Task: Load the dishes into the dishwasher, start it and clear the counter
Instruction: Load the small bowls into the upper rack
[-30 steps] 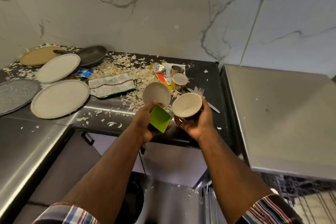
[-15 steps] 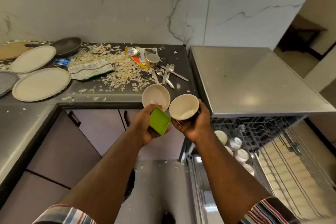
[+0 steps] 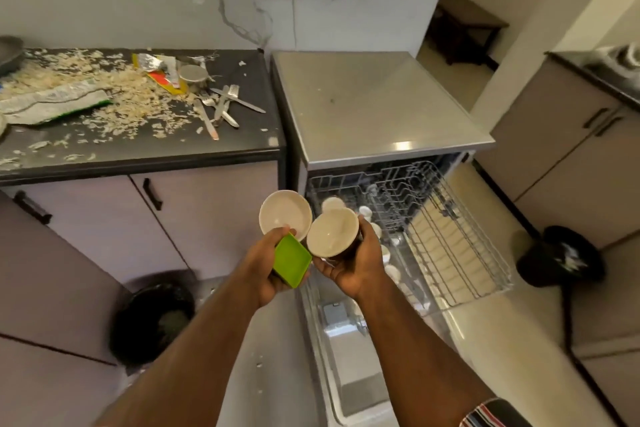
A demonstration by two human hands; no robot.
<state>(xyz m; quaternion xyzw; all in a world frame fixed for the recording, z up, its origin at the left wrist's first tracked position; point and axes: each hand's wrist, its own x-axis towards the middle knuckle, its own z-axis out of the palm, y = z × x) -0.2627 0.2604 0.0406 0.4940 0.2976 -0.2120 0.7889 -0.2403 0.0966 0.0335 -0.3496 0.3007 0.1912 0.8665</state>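
Loading is under way: the left hand [image 3: 268,265] grips a white bowl [image 3: 284,215] and green dish [image 3: 292,260], the right hand [image 3: 353,262] another bowl [image 3: 331,231], beside the pulled-out rack [image 3: 460,246], so next they likely need lowering into free slots.

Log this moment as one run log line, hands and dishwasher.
left hand: holds white bowl, green dish | right hand: holds cream bowl | rack: out

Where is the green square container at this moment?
In the head view, the green square container is near the centre, held in the left hand under a white bowl, just left of the pulled-out dishwasher rack.
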